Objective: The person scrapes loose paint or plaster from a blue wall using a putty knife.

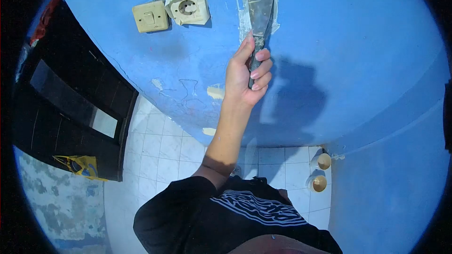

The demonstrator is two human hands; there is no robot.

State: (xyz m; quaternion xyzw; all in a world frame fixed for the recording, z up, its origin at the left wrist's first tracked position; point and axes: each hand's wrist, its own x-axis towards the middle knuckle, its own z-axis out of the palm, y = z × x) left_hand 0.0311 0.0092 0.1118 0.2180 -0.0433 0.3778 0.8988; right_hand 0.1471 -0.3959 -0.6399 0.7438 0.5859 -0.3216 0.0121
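My left hand, at the upper middle, is closed around the dark handle of a putty knife, with the thumb on the left and fingertips wrapped over the right side. The metal blade points up and lies in front of a grey filler patch on the blue wall. Whether the blade touches the wall cannot be made out. No part of my right hand can be clearly seen.
Left of the knife, a light switch and a socket are on the wall. Two tubs stand on the tiled floor, lower right. A dark cabinet stands left, with a yellow bag at its lower end.
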